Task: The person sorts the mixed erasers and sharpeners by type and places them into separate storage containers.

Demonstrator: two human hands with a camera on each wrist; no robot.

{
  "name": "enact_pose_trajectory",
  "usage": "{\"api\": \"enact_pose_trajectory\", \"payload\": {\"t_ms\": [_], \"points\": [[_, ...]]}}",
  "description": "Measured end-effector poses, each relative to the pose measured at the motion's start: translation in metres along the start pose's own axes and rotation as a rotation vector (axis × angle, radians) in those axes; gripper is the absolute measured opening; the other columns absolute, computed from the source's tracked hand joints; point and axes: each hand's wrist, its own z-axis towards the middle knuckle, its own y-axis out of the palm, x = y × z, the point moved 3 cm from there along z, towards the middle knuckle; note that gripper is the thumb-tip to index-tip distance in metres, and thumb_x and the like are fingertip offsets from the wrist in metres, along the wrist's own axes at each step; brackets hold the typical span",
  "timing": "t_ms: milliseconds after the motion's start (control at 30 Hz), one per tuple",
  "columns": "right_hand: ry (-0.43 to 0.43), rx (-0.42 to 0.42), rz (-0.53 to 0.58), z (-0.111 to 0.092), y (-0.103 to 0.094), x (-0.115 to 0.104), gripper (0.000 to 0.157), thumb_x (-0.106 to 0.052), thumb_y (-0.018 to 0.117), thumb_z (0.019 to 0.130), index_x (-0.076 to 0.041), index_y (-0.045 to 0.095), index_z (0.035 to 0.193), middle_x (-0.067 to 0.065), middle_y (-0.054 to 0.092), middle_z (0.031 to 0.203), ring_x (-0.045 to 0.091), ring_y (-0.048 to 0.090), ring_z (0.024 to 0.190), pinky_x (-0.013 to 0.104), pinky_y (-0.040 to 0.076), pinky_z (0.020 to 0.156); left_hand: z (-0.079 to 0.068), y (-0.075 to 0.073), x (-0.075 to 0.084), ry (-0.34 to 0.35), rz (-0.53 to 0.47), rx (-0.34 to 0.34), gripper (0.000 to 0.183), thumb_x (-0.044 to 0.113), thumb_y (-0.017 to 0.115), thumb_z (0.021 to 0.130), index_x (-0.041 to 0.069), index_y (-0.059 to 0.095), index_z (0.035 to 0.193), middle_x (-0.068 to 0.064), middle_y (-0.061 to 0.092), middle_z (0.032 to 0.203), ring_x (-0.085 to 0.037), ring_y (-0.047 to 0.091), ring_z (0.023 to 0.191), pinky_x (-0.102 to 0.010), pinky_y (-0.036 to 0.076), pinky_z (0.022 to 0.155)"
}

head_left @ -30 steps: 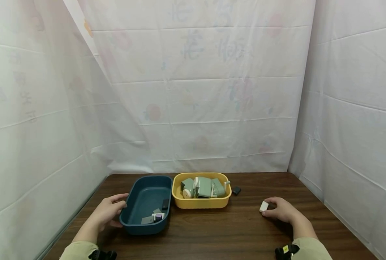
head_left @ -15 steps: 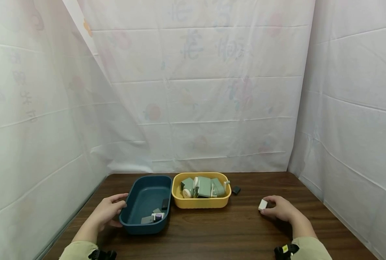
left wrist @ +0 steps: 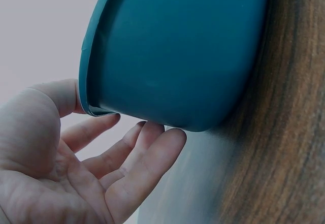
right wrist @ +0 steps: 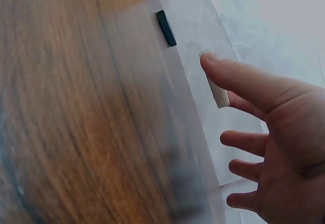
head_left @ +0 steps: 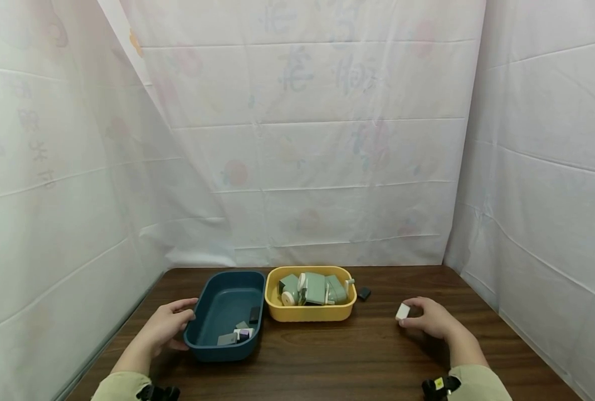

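My right hand (head_left: 432,318) pinches a small white eraser-like block (head_left: 403,312) between thumb and forefinger, above the right part of the table. In the right wrist view the block (right wrist: 218,94) hangs down past the thumb, and the other fingers are spread apart from it. At the left, my left hand (head_left: 163,327) holds the near-left side of a dark blue bin (head_left: 223,354). In the left wrist view the thumb reaches behind the bin's rim (left wrist: 87,76), and fingertips rest against its wall. Inside the bin lie several small grey, black, and white-and-purple blocks (head_left: 227,339).
A yellow bin (head_left: 310,315) beside the blue one holds several green crank-handled pencil sharpeners (head_left: 315,289). A small black block (head_left: 364,293) lies on the wooden table (head_left: 327,362) to the right of it. White sheets (head_left: 327,167) enclose the back and sides.
My right hand has shifted slightly left and away from me, carrying the white block. The left hand and both bins have stayed put.
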Motion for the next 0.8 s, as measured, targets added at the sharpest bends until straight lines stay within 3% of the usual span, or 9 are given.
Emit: {"api": "enact_pose_trajectory", "payload": {"t_ms": [567,800], "points": [[-0.082,-0.001,0.036,0.005,0.004,-0.016,0.061,-0.036,0.086,0.081,-0.003,0.067,0.129,0.015,0.063,0.130,0.043,0.055,0.124,0.062,0.044,0.099,0.001,0.000,0.000,0.001,0.005,-0.004,0.060,0.011,0.054,0.095,-0.003,0.041,0.151,-0.033,0.056,0.130,-0.034,0.070,0.094,-0.055,0.060,0.062],[-0.071,0.007,0.030,0.009,0.005,-0.027,0.062,-0.039,0.085,0.081,-0.006,0.067,0.129,0.018,0.059,0.137,0.042,0.051,0.129,0.062,0.042,0.102,0.002,-0.001,0.001,-0.011,0.007,-0.004,0.060,0.011,0.055,0.094,-0.003,0.042,0.151,-0.034,0.055,0.133,-0.037,0.069,0.100,-0.055,0.060,0.062]]}}
